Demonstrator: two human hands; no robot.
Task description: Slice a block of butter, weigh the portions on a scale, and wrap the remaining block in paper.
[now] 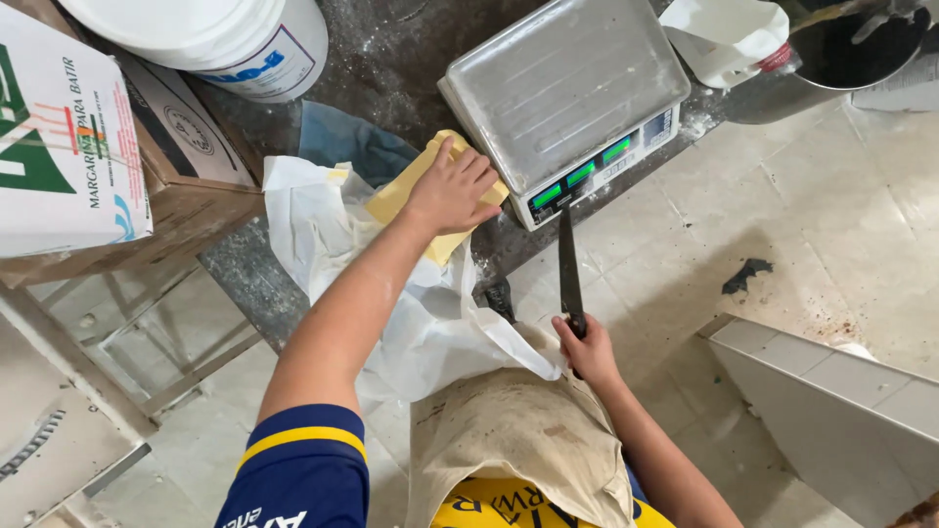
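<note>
Dark, flour-dusted stone made up the counter (pixel 391 59), its edge running diagonally above a pale tiled floor (pixel 782 225) that bore a dark smear and brownish specks. On the counter stood a digital scale (pixel 567 98) with a bare steel pan and green lit readouts on its front. Just left of the scale lay a yellow block (pixel 399 194) on crumpled white wrapping paper (pixel 323 225), which spilled over the counter edge toward the person's stained apron (pixel 518 440). A blue cloth (pixel 347 142) lay behind the paper, and farther back sat a white bucket (pixel 225 39). A cardboard box (pixel 186 156) and a white carton (pixel 59 147) with green print stood at the left end of the counter. At the upper right were a dark round pan (pixel 851 49) and a crumpled white bag (pixel 724 34). A low tiled ledge (pixel 831 391) rose from the floor at the right.

The left hand (pixel 452 191) pressed flat on the yellow block, fingers spread and lightly curled over its top, beside the scale's corner. The right hand (pixel 585 350) was closed around the handle of a long knife (pixel 568 264), held near the apron below the counter, its dark blade pointing up toward the front of the scale.
</note>
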